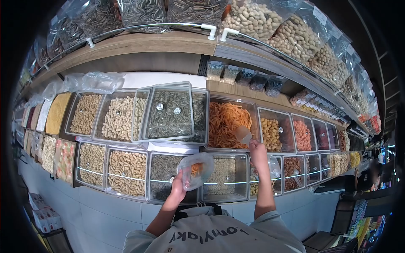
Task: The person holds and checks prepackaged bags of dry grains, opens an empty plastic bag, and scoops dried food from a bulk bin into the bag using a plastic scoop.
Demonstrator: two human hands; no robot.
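Observation:
My right hand (257, 152) is closed around the handle of a scoop (242, 134), whose translucent head rests against a heap of orange shredded snack (228, 116) in an uncovered bin. My left hand (179, 184) grips a clear plastic bag (202, 170) by its side, above the lower row of bins. Some orange shreds (195, 169) lie inside the bag. Left of the orange bin, loose clear lids (168, 86) are stacked over a bin of sunflower seeds (173, 118).
Covered bins of peanuts (122, 120), yellow nuts (271, 128) and pink pieces (302, 130) flank the orange one. Above runs a wooden shelf (147, 42) with a rail and bagged nuts (253, 21). Small packets (230, 74) stand behind. A person (367, 179) is at far right.

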